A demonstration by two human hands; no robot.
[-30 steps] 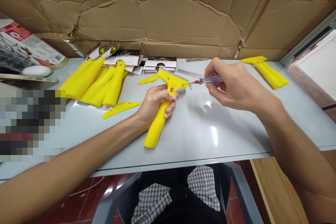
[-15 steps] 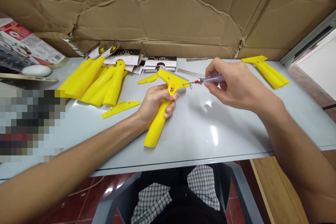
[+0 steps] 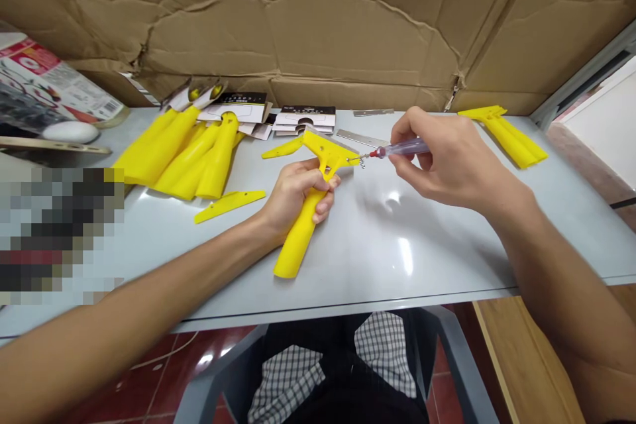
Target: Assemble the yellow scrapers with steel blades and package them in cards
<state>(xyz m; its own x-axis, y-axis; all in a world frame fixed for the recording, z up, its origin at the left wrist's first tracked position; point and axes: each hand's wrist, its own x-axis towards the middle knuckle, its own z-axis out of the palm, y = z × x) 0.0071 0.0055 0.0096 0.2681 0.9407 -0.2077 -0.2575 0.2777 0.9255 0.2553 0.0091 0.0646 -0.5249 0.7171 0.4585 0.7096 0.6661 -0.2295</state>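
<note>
My left hand (image 3: 301, 193) is clamped round the yellow plastic scraper with a tubular handle (image 3: 299, 232), thumb and fingers closed just below its forked neck. Scraper sits mid-table, tilted, flared head up and away from me, open handle end toward me. Thin metal edge shows along the top of the head.

My right hand (image 3: 437, 156) is closed on a slim screwdriver with a clear purplish handle and red collar (image 3: 397, 149), pinched between thumb and fingers. Shaft lies nearly level, tip at the right end of the scraper head. Contact too small to confirm. Small silver metal bits (image 3: 362, 163) sit just under the shaft; can't tell what they rest on.

Around that, on the glossy pale grey table (image 3: 377, 245): a flat yellow plastic strip with two holes (image 3: 230, 207) left of my left wrist; a second yellow strip (image 3: 282, 148) just beside the scraper head, on its left; a flat silver metal blade (image 3: 362, 138) behind the head, another silver blade (image 3: 373, 112) farther back. Black-and-white printed cards (image 3: 305, 120) lie behind the second strip. Pile of yellow tubular handles (image 3: 169, 149) at left, partly carded. More yellow plastic handles (image 3: 511, 138) at far right, well apart from my right hand.
</note>
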